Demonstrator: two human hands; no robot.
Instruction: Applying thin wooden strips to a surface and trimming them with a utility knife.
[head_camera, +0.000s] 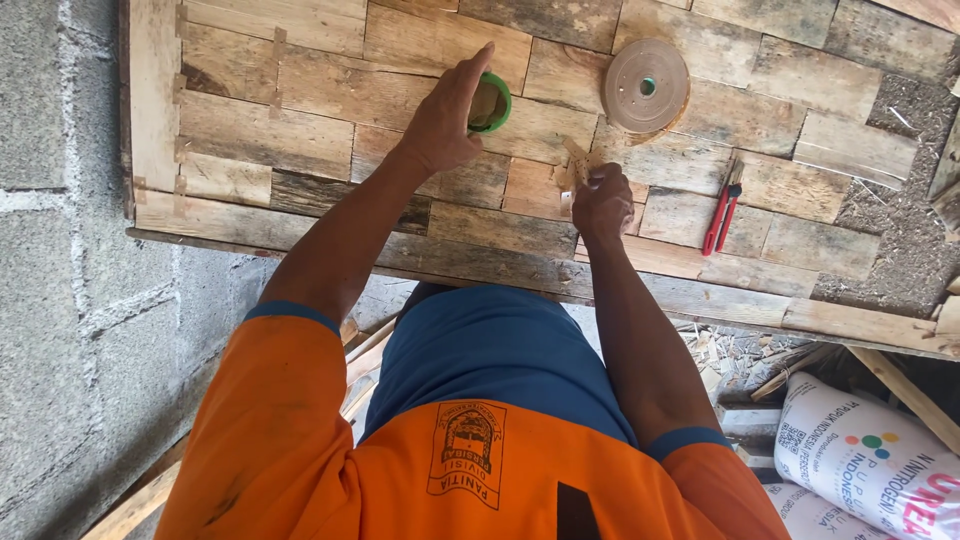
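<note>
Green tape roll under left hand fingers, right hand pinching wood strip (both fingers closed).

Left hand covers most of the green cup, contents unclear. Small wood piece partly hidden in right hand. White sack cut off at edge.

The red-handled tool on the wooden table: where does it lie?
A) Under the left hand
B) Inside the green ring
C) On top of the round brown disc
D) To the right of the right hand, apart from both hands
D: the red-handled tool lies on the wooden table, to the right of the right hand; neither hand touches it.
</note>
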